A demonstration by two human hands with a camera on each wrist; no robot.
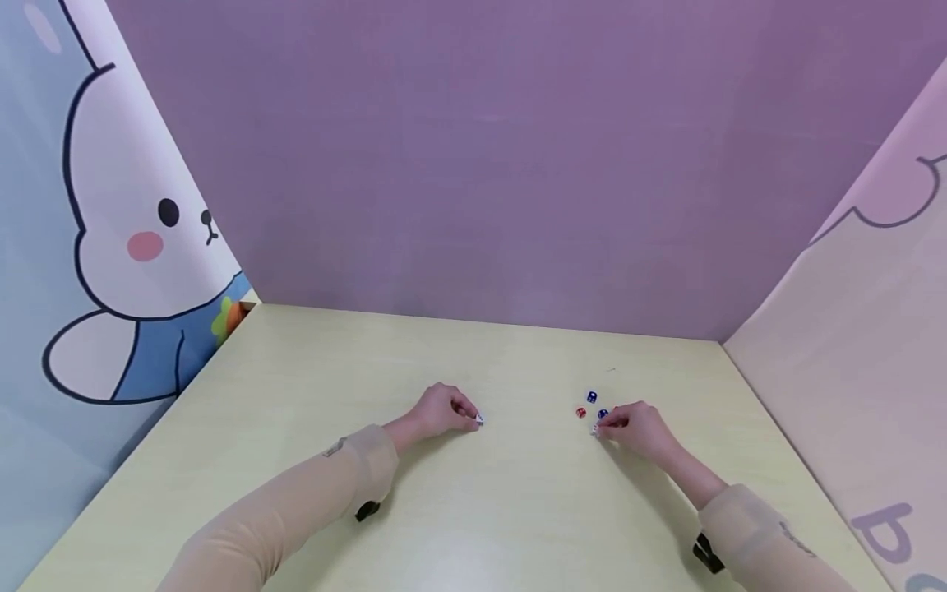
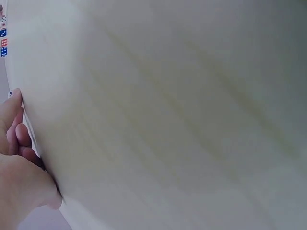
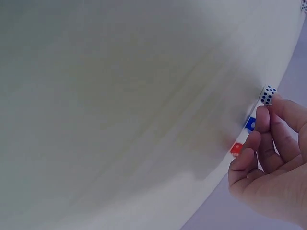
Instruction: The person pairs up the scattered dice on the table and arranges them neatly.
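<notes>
The left hand (image 1: 444, 409) lies low over the table (image 1: 473, 510), and its thumb and forefinger are together at the tips, pinching the left die (image 1: 479, 419), which is white. In the left wrist view the thumb hides most of this die. The other fingers of this hand are bent inward.

The right hand (image 1: 642, 429) pinches the right die (image 1: 595, 430), also white, between thumb and fingertips; in the right wrist view it shows blue dots. The remaining fingers are curled and hold nothing. I cannot tell whether the right die touches the table.

Three more dice lie near the right hand: the near blue die (image 1: 602, 414) just beside the fingertips, the red die (image 1: 580, 413) to its left, and the far blue die (image 1: 592, 397) behind these two. The left die is well apart from this group.

Both arms wear beige sleeves (image 1: 281, 501), with a black object (image 1: 367, 511) under the left cuff and another (image 1: 708, 553) under the right. Behind the table stands a purple wall (image 1: 473, 164); at left is a panel with a rabbit (image 1: 140, 205), at right a pale panel (image 1: 851, 329).
</notes>
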